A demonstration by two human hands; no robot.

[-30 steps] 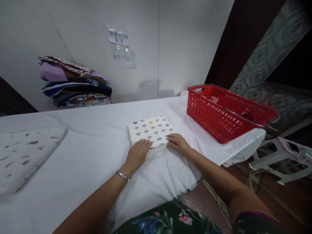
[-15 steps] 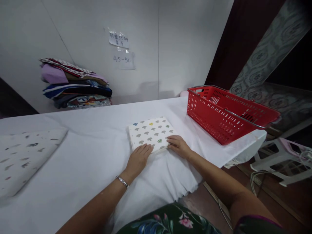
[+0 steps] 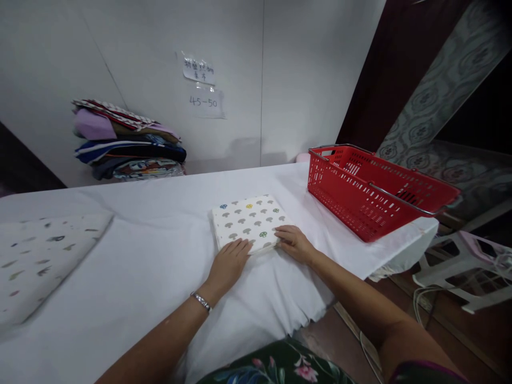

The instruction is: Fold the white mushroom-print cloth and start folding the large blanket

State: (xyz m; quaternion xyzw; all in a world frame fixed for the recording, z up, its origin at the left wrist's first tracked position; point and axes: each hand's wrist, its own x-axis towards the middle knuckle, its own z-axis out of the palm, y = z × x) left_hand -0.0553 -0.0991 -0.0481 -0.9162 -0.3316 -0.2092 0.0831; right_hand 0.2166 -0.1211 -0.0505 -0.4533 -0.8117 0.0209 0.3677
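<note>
A folded white cloth (image 3: 252,217) with grey mushroom prints and a few blue, yellow and green ones lies on the white-covered table. My left hand (image 3: 229,262) rests on its near left corner, fingers stretched out together and lying flat. At the near right corner, my right hand (image 3: 295,244) has its fingers bent over the top and its thumb by the edge, holding that corner. The underside of both hands is hidden. Farther left lies another white cloth (image 3: 44,261) with small scattered prints.
A red perforated basket (image 3: 344,197) with metal handles stands at the table's right end. Several folded fabrics (image 3: 132,141) are stacked at the back left. Handwritten paper signs (image 3: 206,101) hang on the wall. A white plastic stool (image 3: 460,266) and cables are on the floor at right.
The camera view has tilted up slightly, so everything sits a little lower. Both hands stay at the same corners of the folded cloth, which keeps its shape and place.
</note>
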